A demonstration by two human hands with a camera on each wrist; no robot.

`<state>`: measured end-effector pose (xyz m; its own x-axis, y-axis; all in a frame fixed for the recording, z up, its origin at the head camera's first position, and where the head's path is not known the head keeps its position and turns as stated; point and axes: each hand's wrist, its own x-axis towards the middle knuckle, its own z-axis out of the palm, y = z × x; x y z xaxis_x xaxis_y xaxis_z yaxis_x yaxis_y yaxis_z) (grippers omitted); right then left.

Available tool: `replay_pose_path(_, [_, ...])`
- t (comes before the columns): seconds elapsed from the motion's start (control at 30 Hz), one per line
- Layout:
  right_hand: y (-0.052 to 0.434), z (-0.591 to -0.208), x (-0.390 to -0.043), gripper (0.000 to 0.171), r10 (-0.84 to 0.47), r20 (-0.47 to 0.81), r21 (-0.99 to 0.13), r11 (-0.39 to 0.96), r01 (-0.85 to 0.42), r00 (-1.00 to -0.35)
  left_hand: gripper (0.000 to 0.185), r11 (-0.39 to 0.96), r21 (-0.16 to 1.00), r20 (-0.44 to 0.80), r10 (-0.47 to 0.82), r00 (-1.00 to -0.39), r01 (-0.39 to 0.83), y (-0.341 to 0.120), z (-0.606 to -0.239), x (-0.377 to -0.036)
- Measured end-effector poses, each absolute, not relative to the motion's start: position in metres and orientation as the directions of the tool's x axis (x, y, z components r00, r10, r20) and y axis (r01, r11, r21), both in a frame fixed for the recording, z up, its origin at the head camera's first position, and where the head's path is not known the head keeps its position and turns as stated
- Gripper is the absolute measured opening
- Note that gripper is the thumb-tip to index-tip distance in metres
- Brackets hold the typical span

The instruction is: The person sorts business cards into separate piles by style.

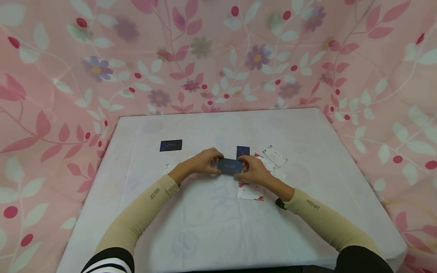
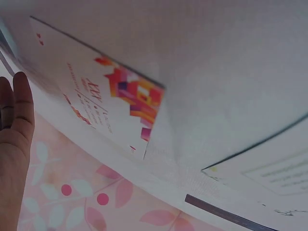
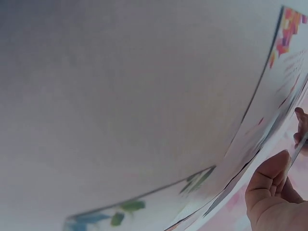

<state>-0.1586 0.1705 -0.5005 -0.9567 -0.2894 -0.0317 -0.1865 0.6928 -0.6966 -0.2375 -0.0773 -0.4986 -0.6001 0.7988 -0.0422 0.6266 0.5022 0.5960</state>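
A dark blue card [image 1: 229, 166] is held up near the middle of the white table, its face toward the head camera. My left hand [image 1: 206, 161] holds its left edge between thumb and fingers. At the opposite edge, my right hand [image 1: 254, 170] pinches it, and in the right wrist view that hand [image 3: 274, 197] grips a thin edge. Just behind the held card lies another dark blue card [image 1: 243, 151]. A white card with red corners [image 1: 250, 192] rests nearer the front. In the left wrist view, a white card with orange-red blocks [image 2: 115, 96] lies beside my left hand [image 2: 17, 130].
A dark card [image 1: 170, 145] lies at the back left of the white-covered table [image 1: 205, 231]. Right of the hands are a leaf-bordered white card [image 1: 275, 156] and other white cards, partly overlapping. Pink floral cloth [image 1: 218, 57] hangs behind the table.
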Motion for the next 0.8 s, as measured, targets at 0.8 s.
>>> replay_pose_path(0.8, [0.156,-0.497,-0.172,0.063,-0.399,0.067,-0.642,0.684,-0.346,-0.915,0.067,0.528,0.57,0.027,0.754,-0.657,0.63,-0.105,-0.488,-0.232])
